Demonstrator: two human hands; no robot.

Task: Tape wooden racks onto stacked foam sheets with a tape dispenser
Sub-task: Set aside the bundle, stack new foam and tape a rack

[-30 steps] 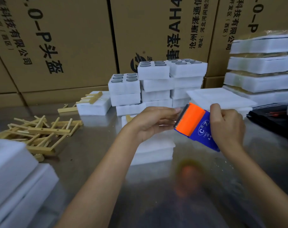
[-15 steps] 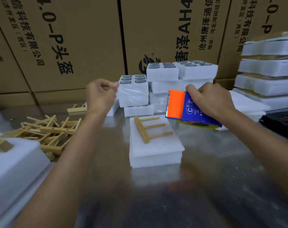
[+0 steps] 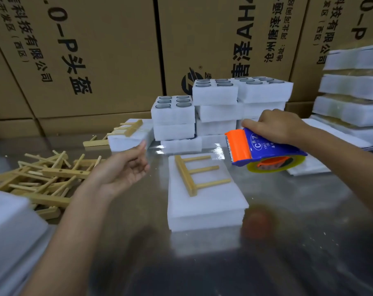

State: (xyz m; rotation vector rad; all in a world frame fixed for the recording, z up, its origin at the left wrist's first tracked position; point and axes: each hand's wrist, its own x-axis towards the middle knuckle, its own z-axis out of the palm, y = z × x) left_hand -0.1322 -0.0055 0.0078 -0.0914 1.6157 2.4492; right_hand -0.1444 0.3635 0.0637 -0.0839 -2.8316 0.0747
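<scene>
— Where does the work sit?

— A wooden rack (image 3: 199,174) lies flat on the stacked foam sheets (image 3: 204,201) in the middle of the steel tabletop (image 3: 288,242), its spine to the left and three pegs pointing right. No tape appears to cross it yet.

— And the hands?

— The right hand (image 3: 275,124) grips the tape dispenser (image 3: 262,150) from above, toothed orange edge toward the rack, just beyond the stack's far right corner. The left hand (image 3: 125,167) hovers left of the stack, palm up, fingers loose, holding nothing. A clear strip seems to gleam between hand and dispenser (too faint to be sure).

— How will the pieces handle?

— The foam looks soft and very light, so it likely skids on steel; pressing it down by a bare corner would steady it. The rack seems stiff but slim-pegged, best held by its spine.
</scene>
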